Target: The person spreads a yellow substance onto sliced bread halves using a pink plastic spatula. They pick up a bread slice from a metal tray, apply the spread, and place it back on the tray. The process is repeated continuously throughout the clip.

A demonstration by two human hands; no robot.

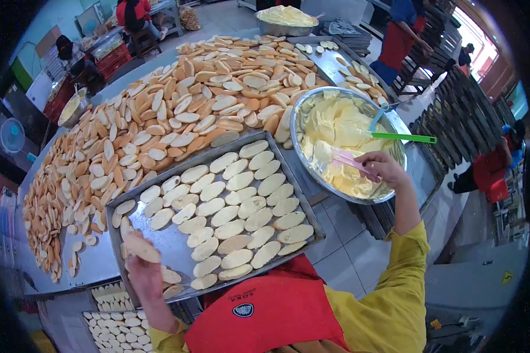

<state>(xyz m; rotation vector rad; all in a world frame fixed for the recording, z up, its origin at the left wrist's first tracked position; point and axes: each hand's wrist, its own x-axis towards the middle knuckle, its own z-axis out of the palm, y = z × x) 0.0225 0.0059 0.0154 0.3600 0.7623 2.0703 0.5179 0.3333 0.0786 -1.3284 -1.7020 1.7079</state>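
Note:
Between the fingers of my left hand (145, 271) is an oval bread slice (142, 248), held over the left end of a metal baking tray (168, 240). Rows of oval slices coated with pale cream (225, 215) cover most of that tray, and several loose slices lie around my left hand. My right hand (383, 168) grips a pink spatula (351, 159), whose blade is in the pale yellow cream (335, 119) of a large steel bowl (295, 145). A spatula with a green handle (404, 137) rests across the bowl's right side.
A large heap of bread slices (194, 101) spreads over the metal table (101, 264) beyond the tray. A second tray (322, 61) holds some slices at the back right. Filled trays (119, 331) sit low at the left. Another cream bowl (287, 28) stands behind. Several people work farther off.

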